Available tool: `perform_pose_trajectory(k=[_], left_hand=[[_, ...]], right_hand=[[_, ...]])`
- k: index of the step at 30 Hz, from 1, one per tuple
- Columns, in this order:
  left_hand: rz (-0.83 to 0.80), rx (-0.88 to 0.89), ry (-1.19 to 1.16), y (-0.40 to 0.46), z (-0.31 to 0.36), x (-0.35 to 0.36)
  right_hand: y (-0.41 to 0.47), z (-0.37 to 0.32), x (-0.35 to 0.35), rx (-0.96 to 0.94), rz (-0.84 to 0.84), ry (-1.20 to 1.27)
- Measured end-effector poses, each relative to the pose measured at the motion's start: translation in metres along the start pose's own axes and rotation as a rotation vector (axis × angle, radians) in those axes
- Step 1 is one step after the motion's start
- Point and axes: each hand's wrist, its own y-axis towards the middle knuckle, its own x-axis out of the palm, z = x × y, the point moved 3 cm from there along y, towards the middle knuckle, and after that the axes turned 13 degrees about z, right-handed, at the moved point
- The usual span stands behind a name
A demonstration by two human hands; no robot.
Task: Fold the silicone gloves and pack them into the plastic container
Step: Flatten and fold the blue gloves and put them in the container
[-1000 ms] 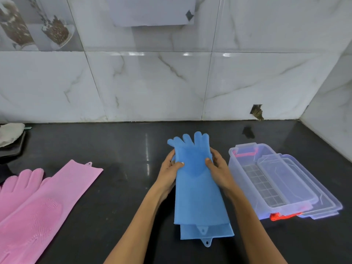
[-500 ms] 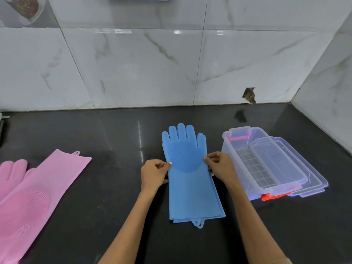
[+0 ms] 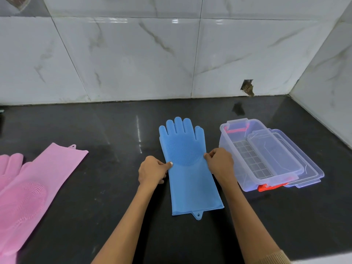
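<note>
Blue silicone gloves [image 3: 187,168] lie flat on the black counter [image 3: 114,130], stacked one on the other, fingers pointing to the wall, cuff with a hang tab toward me. My left hand [image 3: 152,170] pinches the left edge at the palm. My right hand [image 3: 220,161] pinches the right edge at the same height. Pink silicone gloves [image 3: 28,187] lie at the far left, partly cut off by the frame. A clear plastic container [image 3: 238,149] with red latches stands open to the right of the blue gloves.
The container's clear lid [image 3: 297,164] leans across its right rim onto the counter. White marble tiles [image 3: 152,63] close off the back and the right side. A small hole [image 3: 247,87] breaks the back wall above the container.
The blue gloves went from lifted at the finger end to lying flat on the counter. Both hands slid down from the fingers to the palm edges.
</note>
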Motion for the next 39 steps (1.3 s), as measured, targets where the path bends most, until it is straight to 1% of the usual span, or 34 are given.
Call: perform_pose_trajectory(k=[5, 10, 13, 17, 21, 24, 28, 32, 36, 39], left_hand=[[-0.054, 0.038, 0.036, -0.003, 0.004, 0.0], [-0.056, 0.037, -0.036, 0.002, -0.005, -0.016], [-0.029, 0.011, -0.068, 0.01, -0.016, -0.034], [0.044, -0.027, -0.061, 0.023, -0.034, -0.058], [0.063, -0.058, -0.023, 0.025, -0.046, -0.063], [0.099, -0.052, -0.042, 0.022, -0.052, -0.061], [0.089, -0.034, -0.06, 0.02, -0.056, -0.062], [0.08, -0.014, -0.057, 0.016, -0.058, -0.061], [0.064, -0.029, -0.096, 0.018, -0.059, -0.063], [0.054, -0.032, -0.096, 0.019, -0.059, -0.063]], right_hand=[[-0.002, -0.005, 0.002, -0.028, -0.139, -0.036], [-0.011, -0.015, 0.017, -0.047, -0.225, -0.039], [-0.022, -0.028, 0.029, -0.114, -0.217, -0.048], [-0.037, -0.044, 0.042, -0.17, -0.172, 0.02], [-0.045, -0.043, 0.046, -0.192, -0.135, 0.063], [-0.047, -0.039, 0.046, -0.209, -0.092, 0.074], [-0.043, -0.038, 0.045, -0.246, -0.104, 0.063], [-0.036, -0.035, 0.045, -0.241, -0.147, 0.103], [-0.036, -0.033, 0.047, -0.231, -0.118, 0.133], [-0.037, -0.034, 0.047, -0.248, -0.096, 0.108]])
